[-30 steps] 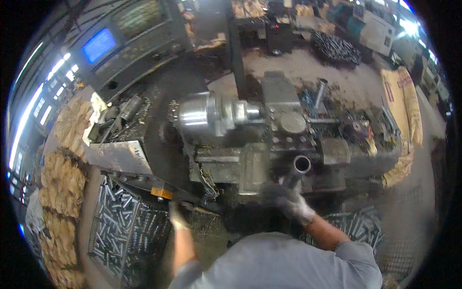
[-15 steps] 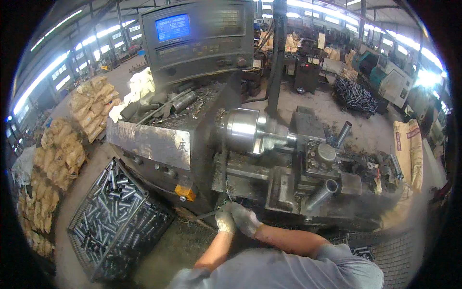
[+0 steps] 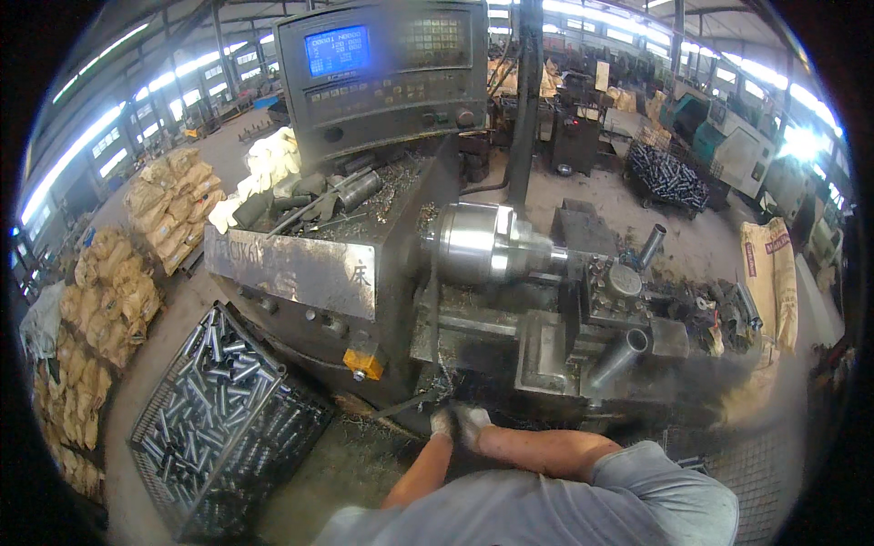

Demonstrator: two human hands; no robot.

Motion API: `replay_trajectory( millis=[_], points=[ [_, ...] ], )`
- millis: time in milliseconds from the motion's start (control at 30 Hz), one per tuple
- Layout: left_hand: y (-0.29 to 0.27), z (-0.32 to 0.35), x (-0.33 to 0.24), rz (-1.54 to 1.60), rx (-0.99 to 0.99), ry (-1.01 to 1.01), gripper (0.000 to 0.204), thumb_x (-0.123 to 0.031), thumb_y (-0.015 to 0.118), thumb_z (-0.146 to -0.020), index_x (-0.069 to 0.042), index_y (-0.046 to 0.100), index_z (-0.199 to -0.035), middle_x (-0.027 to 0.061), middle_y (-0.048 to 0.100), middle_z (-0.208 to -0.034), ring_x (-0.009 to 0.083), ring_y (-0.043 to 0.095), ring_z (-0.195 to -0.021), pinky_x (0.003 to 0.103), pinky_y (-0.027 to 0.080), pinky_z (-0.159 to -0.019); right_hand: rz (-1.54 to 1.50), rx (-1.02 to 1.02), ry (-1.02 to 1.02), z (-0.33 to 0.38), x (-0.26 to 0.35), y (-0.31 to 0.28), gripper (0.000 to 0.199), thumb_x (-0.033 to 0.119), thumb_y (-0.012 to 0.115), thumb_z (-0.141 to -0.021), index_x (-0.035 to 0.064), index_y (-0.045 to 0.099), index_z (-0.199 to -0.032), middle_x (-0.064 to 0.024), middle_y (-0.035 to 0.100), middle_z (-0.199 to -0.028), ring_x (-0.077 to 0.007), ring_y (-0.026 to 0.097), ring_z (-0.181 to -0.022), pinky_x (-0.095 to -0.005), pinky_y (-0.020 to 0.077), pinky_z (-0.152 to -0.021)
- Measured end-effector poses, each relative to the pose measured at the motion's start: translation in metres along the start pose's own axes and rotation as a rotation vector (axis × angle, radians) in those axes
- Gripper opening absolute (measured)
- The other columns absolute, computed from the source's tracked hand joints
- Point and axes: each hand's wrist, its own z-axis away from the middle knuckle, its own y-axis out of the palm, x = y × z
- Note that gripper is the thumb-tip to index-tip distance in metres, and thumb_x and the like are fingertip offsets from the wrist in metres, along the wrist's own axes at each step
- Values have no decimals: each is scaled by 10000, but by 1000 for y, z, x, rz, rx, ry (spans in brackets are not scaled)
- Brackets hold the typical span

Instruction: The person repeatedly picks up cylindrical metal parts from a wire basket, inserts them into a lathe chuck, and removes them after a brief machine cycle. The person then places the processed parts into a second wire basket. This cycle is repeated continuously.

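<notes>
Both my gloved hands met low at the front of the lathe [image 3: 473, 300]: left hand [image 3: 443, 422] and right hand [image 3: 472, 423] side by side, touching, on a thin dark lever [image 3: 405, 405] jutting from the bed. Whether my fingers were clamped round it I could not tell. I judged a slow, even pull best, wrists clear of the shiny chuck [image 3: 482, 242]. A wire basket [image 3: 223, 423] of metal tubes sat on the gritty concrete floor [image 3: 346, 464] to my left; stacked sacks [image 3: 109, 282] stood beyond.
</notes>
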Motion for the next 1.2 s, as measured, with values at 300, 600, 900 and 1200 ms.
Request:
replay_trajectory(
  millis=[300,600,900,1200],
  points=[
    [-98,48,-31,-377,-194,186,277,-301,607,-1001,-85,708,-1143,143,747,-1176,323,710,-1072,446,554,-895,65,72,-25,7,-23,-20,310,300,463,-1092,110,701,-1145,-86,701,-1111,-242,665,-1023,-389,540,-866],
    [-126,92,-109,438,10,-147,264,-296,617,-1007,-71,746,-1058,179,747,-1121,278,706,-1032,417,555,-884,-210,111,146,34,30,-56,302,222,490,-1109,47,729,-1047,-70,715,-985,-230,672,-905,-405,545,-811],
    [-145,93,31,837,-369,-485,415,-336,704,-950,2,727,-1188,198,757,-1127,314,736,-956,439,579,-832,610,-312,53,205,-25,-196,287,221,713,-929,65,769,-1164,-122,793,-1124,-305,755,-1069,-421,592,-922],
    [-146,122,60,654,-409,-702,510,-390,685,-989,62,675,-1225,181,723,-1166,292,693,-994,478,544,-887,848,145,404,291,-210,-237,288,136,764,-768,115,772,-1055,-117,760,-939,-325,762,-925,-459,620,-760]
  ],
)
